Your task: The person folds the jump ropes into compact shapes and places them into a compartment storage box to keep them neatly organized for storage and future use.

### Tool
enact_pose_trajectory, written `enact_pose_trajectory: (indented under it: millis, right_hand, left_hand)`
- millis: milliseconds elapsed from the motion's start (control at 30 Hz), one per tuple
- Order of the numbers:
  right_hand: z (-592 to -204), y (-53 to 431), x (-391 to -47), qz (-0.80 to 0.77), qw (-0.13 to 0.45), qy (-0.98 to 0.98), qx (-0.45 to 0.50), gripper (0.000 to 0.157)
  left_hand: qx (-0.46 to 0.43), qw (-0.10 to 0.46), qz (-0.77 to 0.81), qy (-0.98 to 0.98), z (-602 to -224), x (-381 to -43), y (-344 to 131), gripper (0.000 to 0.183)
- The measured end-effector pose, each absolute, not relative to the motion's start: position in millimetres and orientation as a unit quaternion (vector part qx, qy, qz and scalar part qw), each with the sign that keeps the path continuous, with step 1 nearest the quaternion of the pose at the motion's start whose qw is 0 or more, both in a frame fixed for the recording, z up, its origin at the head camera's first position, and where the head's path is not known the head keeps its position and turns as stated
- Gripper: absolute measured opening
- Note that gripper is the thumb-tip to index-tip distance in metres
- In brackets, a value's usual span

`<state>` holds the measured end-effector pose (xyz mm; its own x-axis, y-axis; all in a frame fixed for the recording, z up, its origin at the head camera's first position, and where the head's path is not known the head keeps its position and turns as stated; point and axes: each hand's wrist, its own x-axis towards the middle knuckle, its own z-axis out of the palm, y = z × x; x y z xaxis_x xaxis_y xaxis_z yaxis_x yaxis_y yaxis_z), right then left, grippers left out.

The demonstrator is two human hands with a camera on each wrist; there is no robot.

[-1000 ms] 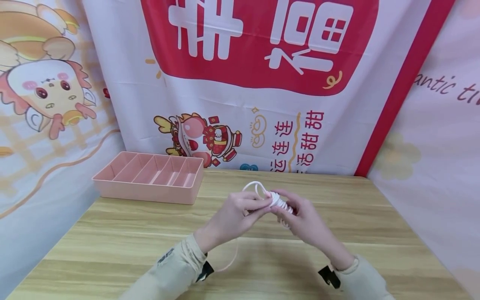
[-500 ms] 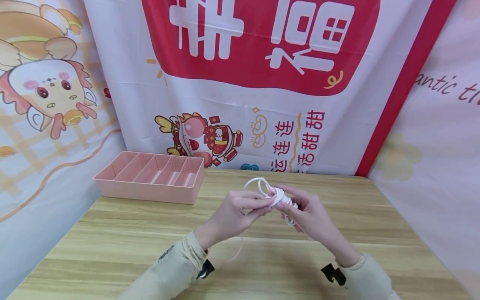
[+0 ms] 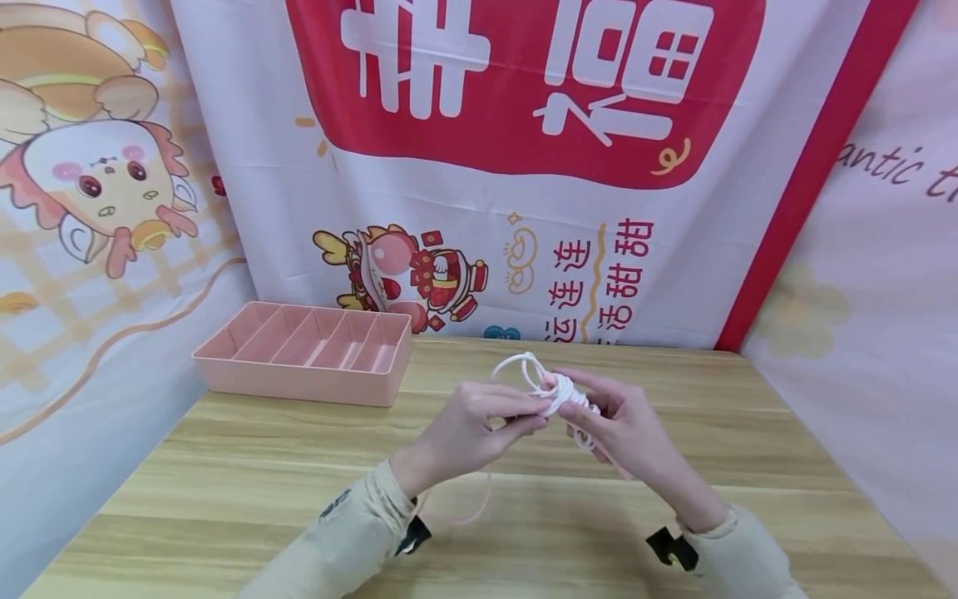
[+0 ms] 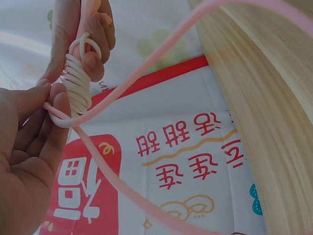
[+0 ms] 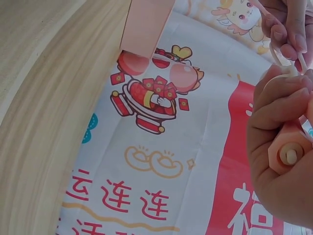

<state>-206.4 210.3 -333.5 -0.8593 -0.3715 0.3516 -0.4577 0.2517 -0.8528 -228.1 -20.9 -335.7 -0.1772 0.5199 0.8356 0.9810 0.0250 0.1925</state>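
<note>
A jump rope with a pink handle is between my hands, its cord wound in tight turns, the white coil [image 3: 566,399], around the handle. My right hand [image 3: 632,433] grips the handle and the coil; in the right wrist view the handle's end [image 5: 289,151], faceted with a cream knob, pokes out below the curled fingers. With thumb and fingertips my left hand [image 3: 466,431] pinches the cord beside the coil. A small loop [image 3: 516,359] stands up above the fingers. In the left wrist view the loose pink cord [image 4: 161,54] sweeps out from the pinch.
On the table [image 3: 314,466] at the back left stands a pink tray [image 3: 299,381] divided into several compartments. A slack length of cord [image 3: 479,509] hangs below my left hand. Printed cloths [image 3: 674,249] rise behind the table and at both sides.
My right hand and the wound coil have shifted a little to the right, showing more of the coil. My left hand keeps its pinch on the cord, and the slack cord below has swung slightly.
</note>
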Motion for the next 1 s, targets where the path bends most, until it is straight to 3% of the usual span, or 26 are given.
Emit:
enact_pose_trajectory:
  millis: [1000]
  right_hand:
    - [-334.2, 208.2, -205.0, 0.548, 0.009, -0.792, 0.269, 0.04]
  left_hand:
    - [-0.572, 0.245, -0.359, -0.695, -334.6, -224.0, -23.9, 0.017]
